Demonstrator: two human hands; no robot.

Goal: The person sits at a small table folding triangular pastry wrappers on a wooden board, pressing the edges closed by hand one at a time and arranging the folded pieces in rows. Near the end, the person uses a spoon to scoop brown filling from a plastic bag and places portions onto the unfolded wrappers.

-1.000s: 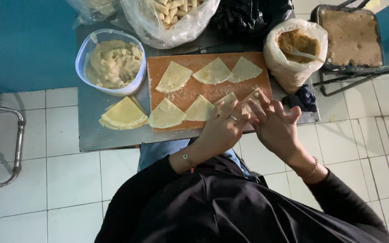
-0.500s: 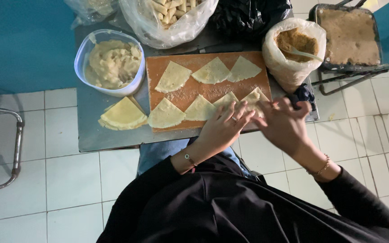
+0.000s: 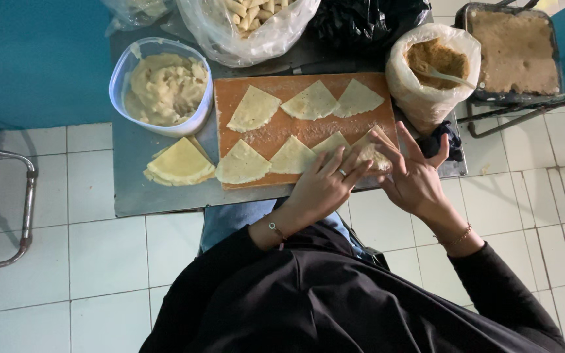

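Black sleeves, wrist bracelets, one finger ring.

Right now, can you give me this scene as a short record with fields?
surface: metal table
board: orange board bearing triangular pastry sheets
left hand: fingers resting on the sheet at the board's right corner
right hand: open, fingertips at that sheet
stack: folded sheets, left of board
bowl: pale filling
bag: brown crumbs with spoon

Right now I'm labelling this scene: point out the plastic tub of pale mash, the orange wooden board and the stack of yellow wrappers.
Plastic tub of pale mash (image 3: 120,77), head view, left rim.
Orange wooden board (image 3: 276,133), head view, bare middle.
Stack of yellow wrappers (image 3: 179,162), head view, top sheet.
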